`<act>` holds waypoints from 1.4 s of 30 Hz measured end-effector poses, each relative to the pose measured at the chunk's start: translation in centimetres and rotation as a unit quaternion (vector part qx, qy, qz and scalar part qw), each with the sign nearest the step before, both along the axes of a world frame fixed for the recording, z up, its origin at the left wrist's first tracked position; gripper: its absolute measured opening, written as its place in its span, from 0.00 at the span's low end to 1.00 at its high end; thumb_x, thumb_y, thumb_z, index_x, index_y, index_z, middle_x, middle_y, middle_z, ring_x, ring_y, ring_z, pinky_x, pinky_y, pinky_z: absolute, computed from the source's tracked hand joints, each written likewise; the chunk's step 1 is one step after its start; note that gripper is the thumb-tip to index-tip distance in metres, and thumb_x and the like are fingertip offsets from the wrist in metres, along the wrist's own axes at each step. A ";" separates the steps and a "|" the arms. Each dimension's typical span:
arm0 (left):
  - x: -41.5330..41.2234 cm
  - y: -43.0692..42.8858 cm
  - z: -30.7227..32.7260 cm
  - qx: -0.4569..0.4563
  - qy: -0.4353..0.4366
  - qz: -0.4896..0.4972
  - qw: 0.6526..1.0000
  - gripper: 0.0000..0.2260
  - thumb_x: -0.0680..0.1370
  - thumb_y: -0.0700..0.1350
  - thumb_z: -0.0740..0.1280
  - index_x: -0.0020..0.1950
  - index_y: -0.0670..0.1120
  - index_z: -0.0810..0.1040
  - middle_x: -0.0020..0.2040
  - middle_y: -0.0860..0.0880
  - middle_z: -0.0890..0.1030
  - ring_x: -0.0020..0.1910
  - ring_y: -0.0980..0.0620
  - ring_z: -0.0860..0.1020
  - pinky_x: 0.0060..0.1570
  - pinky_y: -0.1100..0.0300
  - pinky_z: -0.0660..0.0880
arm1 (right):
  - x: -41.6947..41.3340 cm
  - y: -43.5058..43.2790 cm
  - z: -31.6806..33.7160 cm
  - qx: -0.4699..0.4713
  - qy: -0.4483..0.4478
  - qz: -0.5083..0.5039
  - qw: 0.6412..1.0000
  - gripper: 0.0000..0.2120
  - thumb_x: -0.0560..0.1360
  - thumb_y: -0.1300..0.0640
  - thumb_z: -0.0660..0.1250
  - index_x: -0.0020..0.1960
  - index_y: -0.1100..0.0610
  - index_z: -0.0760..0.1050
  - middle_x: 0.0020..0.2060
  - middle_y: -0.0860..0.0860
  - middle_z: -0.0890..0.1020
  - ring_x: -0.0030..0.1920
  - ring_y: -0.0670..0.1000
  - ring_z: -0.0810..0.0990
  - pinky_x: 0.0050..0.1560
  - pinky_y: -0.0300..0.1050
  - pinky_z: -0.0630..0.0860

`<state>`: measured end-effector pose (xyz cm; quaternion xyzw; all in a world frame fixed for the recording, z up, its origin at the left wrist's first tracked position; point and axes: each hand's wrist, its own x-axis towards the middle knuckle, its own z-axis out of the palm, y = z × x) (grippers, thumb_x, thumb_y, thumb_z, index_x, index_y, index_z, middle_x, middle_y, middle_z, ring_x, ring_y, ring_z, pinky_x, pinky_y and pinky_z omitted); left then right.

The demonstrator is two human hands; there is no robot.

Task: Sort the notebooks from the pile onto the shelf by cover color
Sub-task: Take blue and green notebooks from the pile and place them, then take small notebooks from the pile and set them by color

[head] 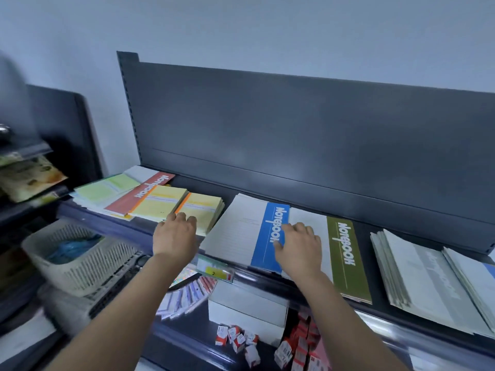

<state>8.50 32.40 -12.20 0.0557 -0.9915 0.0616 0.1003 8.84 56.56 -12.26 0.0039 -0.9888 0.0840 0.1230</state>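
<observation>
The shelf is carrying notebooks in groups along its length, in front of a dark back panel. At the shelf's left end, pale green notebooks are lying flat. A red-banded notebook is overlapping them, and 2 stacks of yellow notebooks are sitting just beside it toward the middle. The left hand is resting on the yellow notebooks near the shelf's front edge. Its fingers are gently bent and close together, pressing on the cover rather than closing round anything. Near the middle of the shelf a blue-banded notebook is lying flat and reaching the front edge. An olive-banded notebook is lying just beside it on the right, their long edges touching. The right hand is lying across that seam, with the thumb on the blue band and the other fingers on the white part of the olive-banded cover. These fingers are slightly spread and bent, gripping nothing. Toward the shelf's right end a grey-white pile of notebooks is sitting loosely fanned, apart from the olive-banded one. Below the front edge, a pale slatted basket is standing at the left, and a white box and small red-and-white packets are lying on a lower level.
</observation>
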 end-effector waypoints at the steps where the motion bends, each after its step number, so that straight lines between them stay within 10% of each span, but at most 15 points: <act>1: 0.3 -0.9 0.2 -0.001 0.000 0.010 1.000 0.15 0.78 0.44 0.59 0.64 0.47 0.70 0.62 0.46 0.74 0.62 0.46 0.70 0.55 0.54 0.70 | -0.3 -1.3 0.2 0.004 -0.004 0.018 1.000 0.20 0.79 0.48 0.60 0.69 0.53 0.69 0.61 0.52 0.75 0.63 0.54 0.71 0.61 0.48 0.67; 30: -8.9 -32.8 -0.5 0.015 -0.044 0.081 0.996 0.12 0.80 0.47 0.58 0.62 0.46 0.71 0.61 0.47 0.72 0.62 0.46 0.69 0.56 0.54 0.68 | -14.1 -38.9 0.1 0.056 -0.065 0.213 0.973 0.17 0.79 0.48 0.61 0.63 0.56 0.74 0.57 0.53 0.79 0.61 0.56 0.72 0.59 0.51 0.70; 42: -19.0 -37.6 -2.8 0.211 -0.091 0.153 0.961 0.22 0.76 0.58 0.66 0.61 0.44 0.72 0.57 0.45 0.76 0.57 0.45 0.74 0.51 0.54 0.71 | -21.1 -44.4 -2.5 -0.066 -0.136 0.243 0.958 0.14 0.79 0.51 0.61 0.61 0.56 0.75 0.55 0.53 0.79 0.59 0.55 0.75 0.52 0.48 0.74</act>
